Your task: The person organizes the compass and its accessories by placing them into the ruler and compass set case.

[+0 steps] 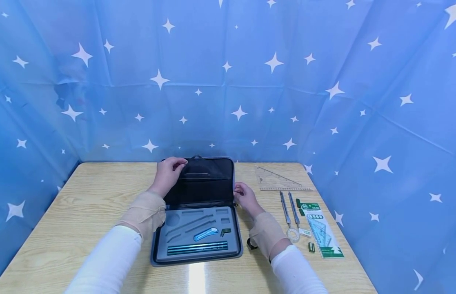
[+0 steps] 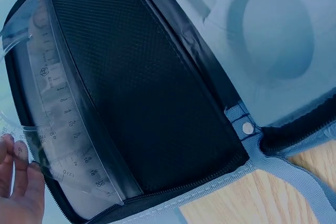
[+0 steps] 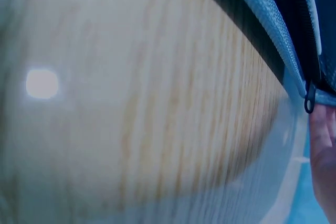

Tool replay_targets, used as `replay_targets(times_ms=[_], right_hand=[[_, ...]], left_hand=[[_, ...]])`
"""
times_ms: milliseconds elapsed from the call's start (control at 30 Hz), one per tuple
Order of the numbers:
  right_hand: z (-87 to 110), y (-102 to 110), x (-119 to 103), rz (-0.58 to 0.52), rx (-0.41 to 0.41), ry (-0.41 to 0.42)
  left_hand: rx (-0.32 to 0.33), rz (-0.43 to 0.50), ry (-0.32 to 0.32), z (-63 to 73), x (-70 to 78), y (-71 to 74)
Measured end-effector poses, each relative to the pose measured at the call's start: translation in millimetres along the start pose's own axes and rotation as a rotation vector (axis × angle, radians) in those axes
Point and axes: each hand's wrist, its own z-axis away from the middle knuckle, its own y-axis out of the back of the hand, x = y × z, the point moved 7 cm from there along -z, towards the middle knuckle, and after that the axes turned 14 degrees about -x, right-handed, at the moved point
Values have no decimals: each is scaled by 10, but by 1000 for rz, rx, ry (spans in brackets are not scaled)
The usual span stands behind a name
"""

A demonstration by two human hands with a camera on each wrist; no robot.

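An open zip case (image 1: 233,249) lies on the table with its black-lined lid (image 1: 198,191) raised at the back. My left hand (image 1: 170,173) pinches the edge of a clear plastic protractor (image 2: 65,163) at the lid's upper pocket. Ruler-like scales (image 2: 58,85) show through that pocket. On the right side, my right hand (image 1: 246,196) grips the lid's edge near the zipper pull (image 3: 310,98), its fingers partly behind the lid. Dark pencils (image 1: 197,248), a blue utility knife (image 1: 205,234) and a small dark-green piece (image 1: 225,232) sit in the grey moulded tray.
Right of the case lie a clear set square (image 1: 277,179), two metal compasses (image 1: 285,208), a round clear disc (image 1: 292,234), an eraser (image 1: 305,232), a green sharpener (image 1: 311,247) and a green-and-white packet (image 1: 323,232). A starry blue curtain (image 1: 213,102) hangs behind the table (image 1: 92,204).
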Motion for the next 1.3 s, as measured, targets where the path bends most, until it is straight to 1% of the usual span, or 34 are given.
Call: replay_targets(times_ms=[133,200,267,400,567,767,900,1000,1100,1300], right_hand=[[-79,36,190,18,27,-3],[-87,36,220,25,37,-7],[-87,34,222,29,39,-3],[-88,28,213,35,43,9],[-74,24,194,59,49,18],[-78,17,188,51,49,11],[-84,25,199,55,55,2],[-91,28,208,73,56,10],[-95,29,213,70,56,17],[-85,31,199,59,56,22]], left_hand=[[-15,-17,22,-21,12,-23],[-17,-24,27,-27,20,-19],[-14,-29,25,-31,27,-2],[-11,-3,32,-22,3,34],[-34,22,41,1,-62,47],[-60,34,51,12,-98,35],[-75,43,54,-5,-82,7],[-76,48,41,-23,-70,-5],[-86,60,43,-39,-86,-13],[-129,74,40,-76,-90,-20]])
